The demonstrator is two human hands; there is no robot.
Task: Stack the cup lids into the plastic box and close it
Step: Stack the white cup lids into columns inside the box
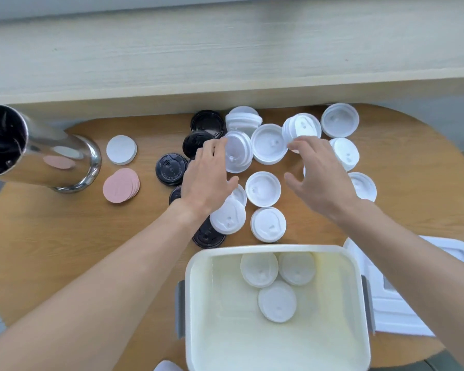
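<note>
**Both hands over the loose lids, box open**

Left hand (208, 180) over the white cup lids (263, 188) on the round wooden table (51, 250), fingers (214, 148) curled on a small stack of white lids (237, 151). Right hand (319, 180) spread, fingertips (296, 144) touching a tilted lid stack (302, 128); firm grip or not — cannot tell. Black lids (170, 169) left of the white ones. Plastic box (276, 309) at near edge, open, three white lids (277, 301) lying inside. Box cover (394, 311) flat just right of the box. Pink discs (120, 189), white discs (121, 149) and steel cylinder (43, 156) far left.
</note>
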